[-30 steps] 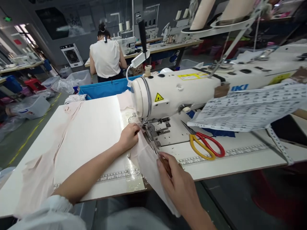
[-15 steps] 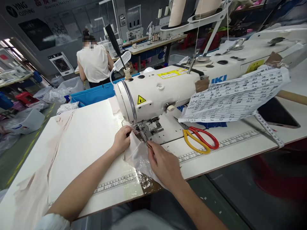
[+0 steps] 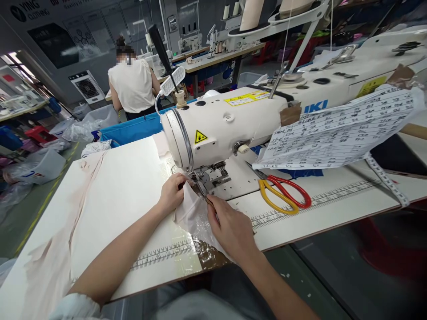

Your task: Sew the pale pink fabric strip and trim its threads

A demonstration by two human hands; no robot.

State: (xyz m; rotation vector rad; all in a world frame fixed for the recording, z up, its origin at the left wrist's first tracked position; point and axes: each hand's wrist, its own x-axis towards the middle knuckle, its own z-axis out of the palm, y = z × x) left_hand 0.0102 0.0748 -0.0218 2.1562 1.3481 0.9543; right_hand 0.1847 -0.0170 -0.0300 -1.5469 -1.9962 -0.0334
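Note:
A white sewing machine (image 3: 230, 124) stands on the white table (image 3: 133, 178). A small piece of pale pink fabric (image 3: 193, 215) lies at its presser foot (image 3: 202, 180). My left hand (image 3: 171, 193) pinches the fabric's far edge just left of the foot. My right hand (image 3: 230, 229) grips the fabric's near edge in front of the foot, fingers closed. Part of the fabric hangs over the table's front edge under my right wrist.
Red-and-yellow scissors (image 3: 283, 193) lie right of the foot. A printed sheet (image 3: 340, 133) is taped to the machine. A long pink fabric strip (image 3: 63, 235) runs along the table's left side. A blue bin (image 3: 133, 126) sits behind, and a person in white (image 3: 131, 86) works beyond.
My right hand has moved forward along the fabric toward the presser foot, shortening the piece hanging off the edge. My left hand stays by the foot. The view shifted left.

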